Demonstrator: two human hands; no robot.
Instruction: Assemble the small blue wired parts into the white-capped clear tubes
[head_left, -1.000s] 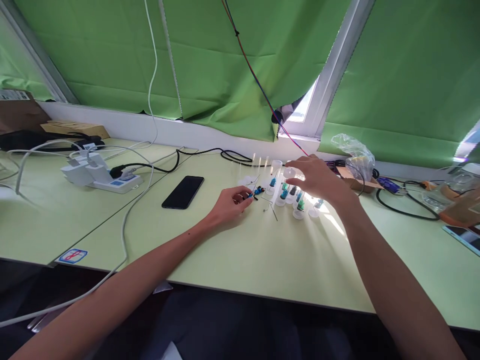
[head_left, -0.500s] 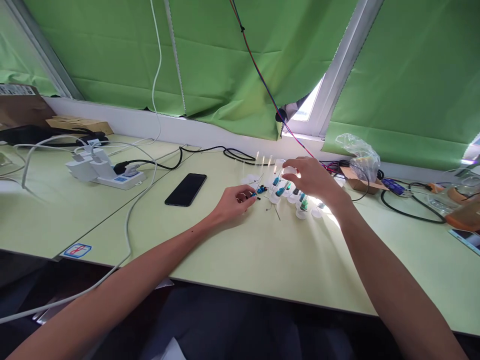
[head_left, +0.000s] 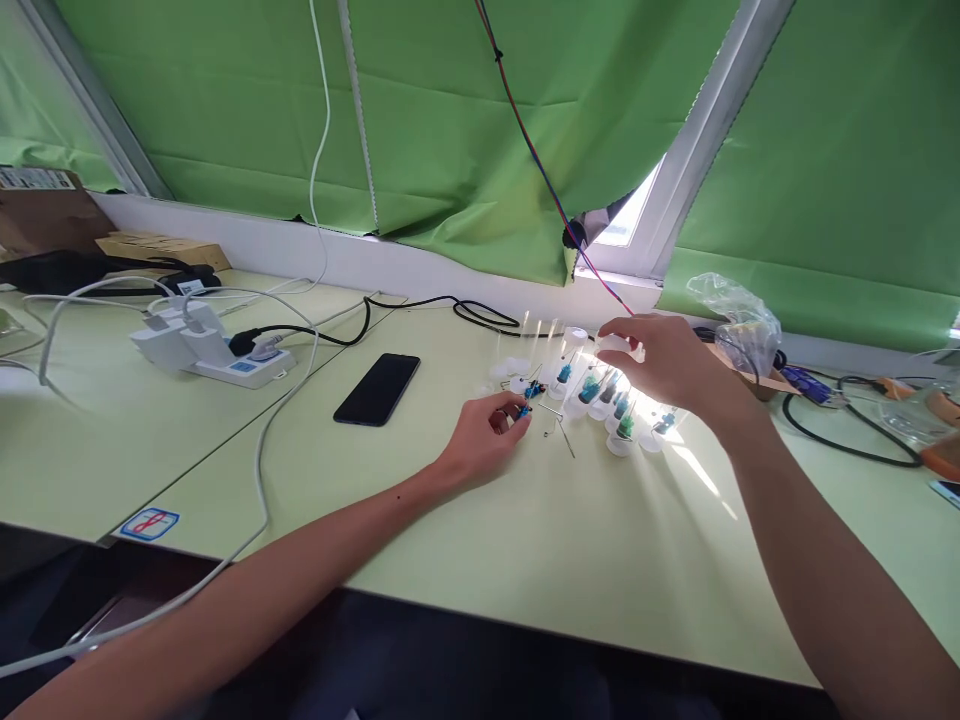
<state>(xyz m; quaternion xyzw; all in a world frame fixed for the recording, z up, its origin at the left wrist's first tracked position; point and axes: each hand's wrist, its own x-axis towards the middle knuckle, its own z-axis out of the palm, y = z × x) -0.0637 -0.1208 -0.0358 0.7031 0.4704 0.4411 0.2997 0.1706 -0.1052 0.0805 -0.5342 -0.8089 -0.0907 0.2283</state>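
My left hand point(head_left: 491, 430) rests on the table, thumb and fingers pinched on a small blue-hubbed needle point(head_left: 525, 408) whose thin metal shaft points up. More dark and blue small pieces point(head_left: 534, 388) lie just beyond its fingertips. Over the back of a group of clear plastic tubes, my right hand point(head_left: 660, 365) curls its thumb and index finger around a translucent plastic cap point(head_left: 624, 344); whatever lies below it is hidden. Several tubes hold blue or green needle hubs, such as a green one point(head_left: 625, 428). Thin bent metal needles point(head_left: 566, 438) lie loose between the hands.
A black phone point(head_left: 377, 389) lies left of my left hand. Farther left is a white power strip point(head_left: 247, 366) with plugs and cables. At the right are a plastic bag point(head_left: 742, 325) in a small carton, a blue device point(head_left: 812, 385) and black cable point(head_left: 847, 450).
My right hand has shifted slightly right relative to the tubes, uncovering more of them. My left hand keeps its pinch near the blue pieces. The view has moved a little.
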